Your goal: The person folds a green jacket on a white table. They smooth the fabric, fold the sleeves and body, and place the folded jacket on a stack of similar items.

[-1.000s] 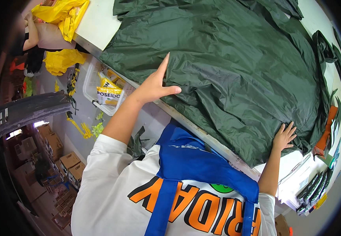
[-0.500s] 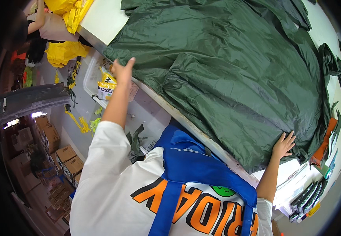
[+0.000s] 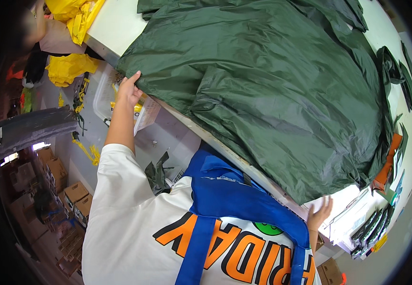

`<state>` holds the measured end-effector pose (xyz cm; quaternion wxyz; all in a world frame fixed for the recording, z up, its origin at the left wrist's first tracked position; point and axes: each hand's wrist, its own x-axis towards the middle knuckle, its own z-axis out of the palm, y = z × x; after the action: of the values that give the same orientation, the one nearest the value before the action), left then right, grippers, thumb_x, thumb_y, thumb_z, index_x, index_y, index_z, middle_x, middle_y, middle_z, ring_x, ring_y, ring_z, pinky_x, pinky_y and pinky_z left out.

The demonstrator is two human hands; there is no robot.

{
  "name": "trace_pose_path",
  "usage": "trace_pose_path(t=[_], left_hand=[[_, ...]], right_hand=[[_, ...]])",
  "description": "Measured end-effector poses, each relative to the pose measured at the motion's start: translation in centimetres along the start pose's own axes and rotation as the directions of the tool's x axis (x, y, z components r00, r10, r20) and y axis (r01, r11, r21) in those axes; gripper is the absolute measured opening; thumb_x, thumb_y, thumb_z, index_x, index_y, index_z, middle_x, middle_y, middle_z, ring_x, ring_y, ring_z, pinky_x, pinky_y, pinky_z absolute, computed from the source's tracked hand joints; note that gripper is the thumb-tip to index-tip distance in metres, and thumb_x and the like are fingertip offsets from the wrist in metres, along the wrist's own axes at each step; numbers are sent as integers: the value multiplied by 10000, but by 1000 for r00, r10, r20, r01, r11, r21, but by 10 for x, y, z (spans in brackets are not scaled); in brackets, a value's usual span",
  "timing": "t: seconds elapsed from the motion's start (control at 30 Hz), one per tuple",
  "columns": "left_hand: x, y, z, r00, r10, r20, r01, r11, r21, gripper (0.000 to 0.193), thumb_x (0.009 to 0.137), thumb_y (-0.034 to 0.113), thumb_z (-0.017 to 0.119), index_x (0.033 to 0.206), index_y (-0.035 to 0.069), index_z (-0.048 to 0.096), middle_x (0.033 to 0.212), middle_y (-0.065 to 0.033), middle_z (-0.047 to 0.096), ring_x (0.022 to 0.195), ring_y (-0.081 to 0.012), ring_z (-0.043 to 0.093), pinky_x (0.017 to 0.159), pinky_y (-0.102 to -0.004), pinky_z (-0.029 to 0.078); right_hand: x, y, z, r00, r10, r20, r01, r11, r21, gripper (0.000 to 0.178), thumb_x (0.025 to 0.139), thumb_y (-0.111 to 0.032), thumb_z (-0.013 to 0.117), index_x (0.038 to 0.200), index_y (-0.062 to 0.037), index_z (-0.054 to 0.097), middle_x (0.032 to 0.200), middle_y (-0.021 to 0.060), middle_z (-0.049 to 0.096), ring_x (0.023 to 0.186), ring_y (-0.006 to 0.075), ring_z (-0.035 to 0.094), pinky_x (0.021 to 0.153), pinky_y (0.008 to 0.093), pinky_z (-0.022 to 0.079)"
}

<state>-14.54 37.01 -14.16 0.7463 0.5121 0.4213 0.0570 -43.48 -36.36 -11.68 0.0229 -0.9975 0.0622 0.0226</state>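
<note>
A large dark green sheet of thin, crinkled fabric (image 3: 263,95) covers most of the white table (image 3: 115,28), its near edge lying along the table's front edge. At the sheet's left end my left hand (image 3: 129,92) is closed on the fabric edge, thumb on top and fingers curled below. My right hand (image 3: 320,214) is beside the sheet's near right corner, a little blurred, with fingers apart and nothing in it. White papers (image 3: 348,218) lie close to that hand.
A white plastic basket (image 3: 102,97) with yellow packets stands below the table's left end. Yellow fabric (image 3: 70,69) hangs nearby, and another person's arm (image 3: 39,23) shows at the far left. Cardboard boxes (image 3: 76,192) stand on the floor. Dark rolled bundles (image 3: 370,228) lie at right.
My left hand has closed on the sheet's edge, from thumb and fingers apart. My right hand has lifted off the sheet and moved toward me, past its corner.
</note>
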Motion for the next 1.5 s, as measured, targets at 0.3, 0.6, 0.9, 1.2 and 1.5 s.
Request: trace_pose_path(t=[0.3, 0.6, 0.9, 1.2, 1.5], left_hand=[[-1, 7, 2, 993, 100, -64, -83, 969, 234, 236, 833, 77, 641, 1010, 90, 485, 939, -62, 593, 744, -189, 597, 567, -318, 502], [-59, 88, -46, 968, 205, 145, -219, 972, 85, 310, 773, -69, 551, 1075, -9, 513, 1009, -132, 621, 884, -275, 641, 826, -393, 552], [13, 113, 178, 852, 381, 360, -448, 886, 123, 923, 837, 90, 686, 1458, 68, 3, 1289, -248, 440, 1120, -354, 528, 909, -462, 509], [2, 18, 176, 309, 692, 653, -808, -172, 564, 552, 865, 305, 620, 1314, 32, 451, 1299, -188, 497, 1222, -359, 441, 1025, -415, 346], [102, 49, 50, 902, 417, 108, -228, 248, 942, 771, 777, 559, 644, 1267, -22, 516, 1246, -230, 553, 1163, -349, 526, 997, -392, 395]], right_hand=[[37, -42, -4, 988, -154, -32, 157, 975, 157, 415, 631, 32, 502, 991, -100, 662, 1100, 101, 563, 1158, 332, 485, 1066, 479, 283], [4, 56, -108, 858, 128, 498, -327, 883, 336, 213, 780, -15, 530, 964, 26, 629, 923, 156, 638, 951, 264, 590, 921, 358, 425], [243, 62, -104, 989, 130, 68, -146, 924, 352, 305, 951, -186, 466, 1166, 20, 532, 1058, 234, 605, 981, 342, 582, 882, 336, 424], [315, 58, 10, 942, 324, -90, -326, 945, -6, 380, 950, -357, 450, 1224, -100, 502, 1067, 251, 615, 994, 438, 578, 808, 500, 467], [248, 36, -17, 862, 361, -355, -452, 864, -221, 435, 947, -433, 460, 1202, -99, 576, 1162, 128, 616, 1054, 332, 572, 882, 434, 433]])
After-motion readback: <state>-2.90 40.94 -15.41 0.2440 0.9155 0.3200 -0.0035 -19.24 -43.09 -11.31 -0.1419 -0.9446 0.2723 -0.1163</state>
